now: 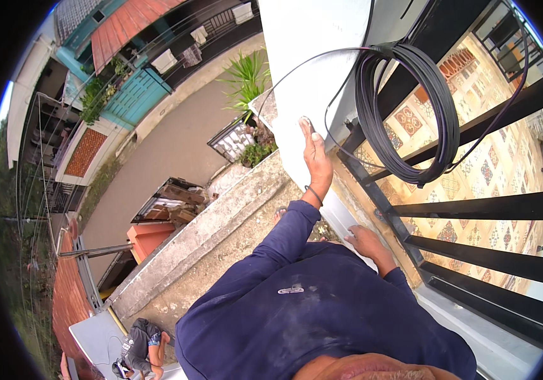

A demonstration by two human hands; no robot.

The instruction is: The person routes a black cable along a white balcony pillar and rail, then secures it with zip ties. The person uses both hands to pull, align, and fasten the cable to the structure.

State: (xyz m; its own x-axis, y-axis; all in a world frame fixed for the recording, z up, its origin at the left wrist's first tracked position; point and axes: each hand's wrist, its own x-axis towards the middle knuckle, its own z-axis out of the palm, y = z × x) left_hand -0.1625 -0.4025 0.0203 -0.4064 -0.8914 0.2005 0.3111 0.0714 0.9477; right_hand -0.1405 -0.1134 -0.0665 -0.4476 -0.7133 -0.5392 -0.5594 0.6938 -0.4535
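Observation:
My left hand [317, 158] reaches up with its fingers stretched out against the white pillar [306, 69]. A thin dark band circles that wrist. Nothing that I can make out is in the fingers. Lower and to the right, my right hand [371, 246] is open beside the pale ledge [345, 218] at the foot of the railing, its fingers apart; whether it touches the ledge I cannot tell. A thick coil of black cable [445, 120] hangs at the black metal railing [486, 206], right of my left hand. One loose strand loops across the pillar.
A rough concrete parapet [202, 237] runs along my left, with a street [151, 158] far below. Behind the railing lies a patterned tile floor [467, 177]. At lower left a person [139, 348] crouches. Several overhead wires cross the far left.

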